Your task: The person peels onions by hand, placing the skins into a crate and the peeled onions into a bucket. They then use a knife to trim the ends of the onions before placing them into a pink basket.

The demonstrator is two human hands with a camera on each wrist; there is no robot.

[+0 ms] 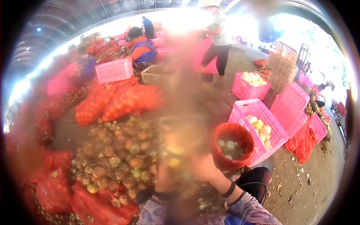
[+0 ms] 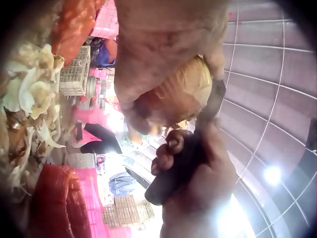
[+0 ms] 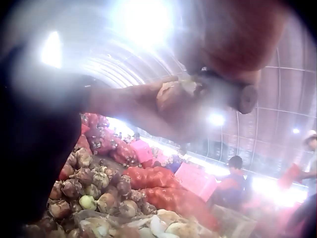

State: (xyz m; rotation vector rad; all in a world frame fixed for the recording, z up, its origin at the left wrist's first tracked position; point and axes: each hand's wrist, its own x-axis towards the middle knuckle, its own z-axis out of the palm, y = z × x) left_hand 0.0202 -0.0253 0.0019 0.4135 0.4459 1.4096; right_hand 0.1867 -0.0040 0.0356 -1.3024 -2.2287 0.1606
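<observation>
We see two bare hands meeting in the middle of the left wrist view. The left hand point(image 2: 163, 44) fills the top of the frame, its fingers and thumb curled around an onion point(image 2: 181, 96) with tan, papery skin, which sits just above centre. Below it, the right hand point(image 2: 198, 183) grips the dark handle of a knife point(image 2: 171, 176), fingers wrapped tightly round it. The blade rises toward the onion's right side, though we cannot tell whether it touches. In the right wrist view, the onion shows near the centre with the butt of the handle just to its right. In the head view, both hands are a blur at the centre.

A heap of loose onion skins point(image 2: 29, 94) lies at the left edge of the left wrist view. In the head view, a pile of unpeeled onions point(image 1: 116, 157) covers the lower left. A red bucket point(image 1: 230, 146) holding pale peeled onions stands right of centre. Beside it is a pink crate point(image 1: 262, 123). Red mesh sacks point(image 1: 123, 99) lie above the pile.
</observation>
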